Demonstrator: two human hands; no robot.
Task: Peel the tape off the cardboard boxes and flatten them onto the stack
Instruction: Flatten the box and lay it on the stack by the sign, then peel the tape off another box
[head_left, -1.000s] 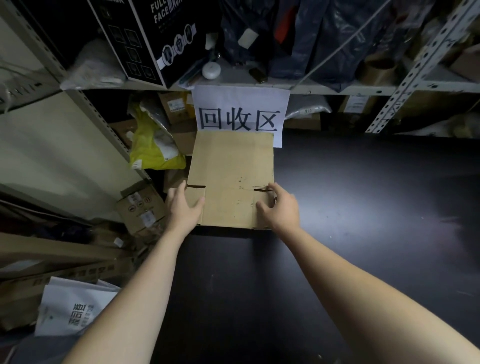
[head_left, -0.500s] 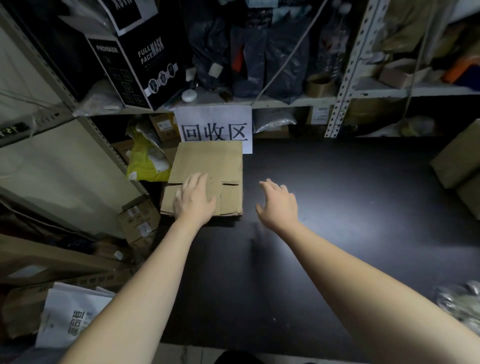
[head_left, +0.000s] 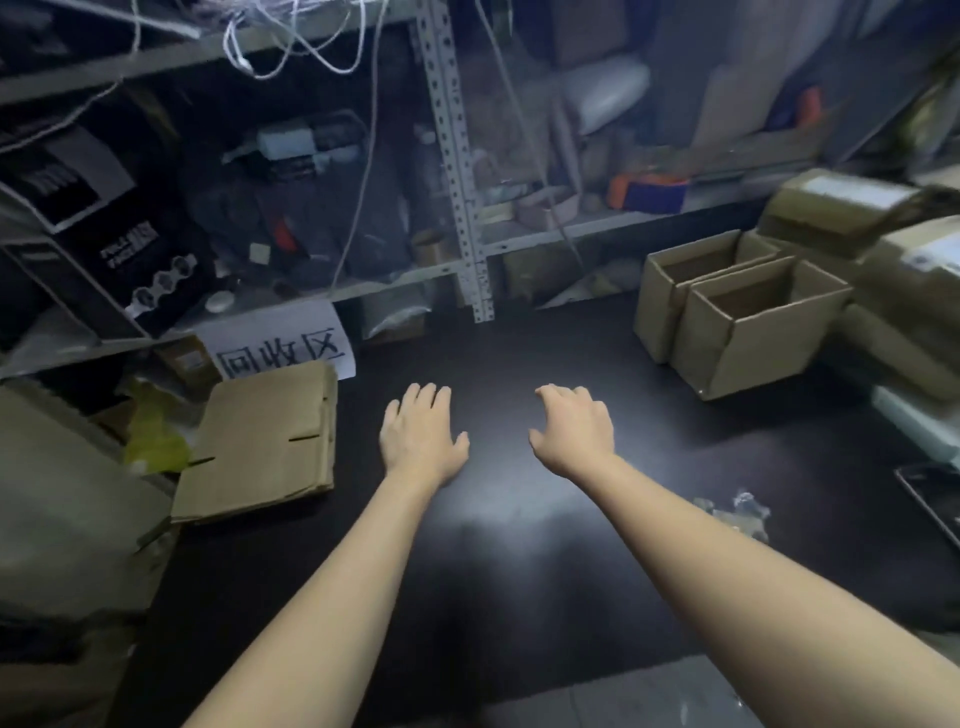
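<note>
A stack of flattened cardboard boxes (head_left: 262, 441) lies at the left of the black table (head_left: 509, 545), below a white paper sign (head_left: 291, 345). My left hand (head_left: 418, 436) hovers over the table to the right of the stack, fingers straight, holding nothing. My right hand (head_left: 571, 431) is beside it, fingers loosely bent, empty too. Two upright open cardboard boxes (head_left: 748, 322) stand side by side at the table's right rear, well beyond my right hand. More closed boxes (head_left: 841, 205) are piled behind and right of them.
Metal shelving (head_left: 457, 171) full of bags, cables and boxes runs along the back. Crumpled clear tape (head_left: 737, 512) lies on the table at the right. A dark flat object (head_left: 935, 504) sits at the right edge. Cardboard and a yellow bag (head_left: 150, 441) crowd the left side.
My left hand has come off the flattened stack and both hands have moved right over the bare table. The view has swung right, bringing the open boxes into sight.
</note>
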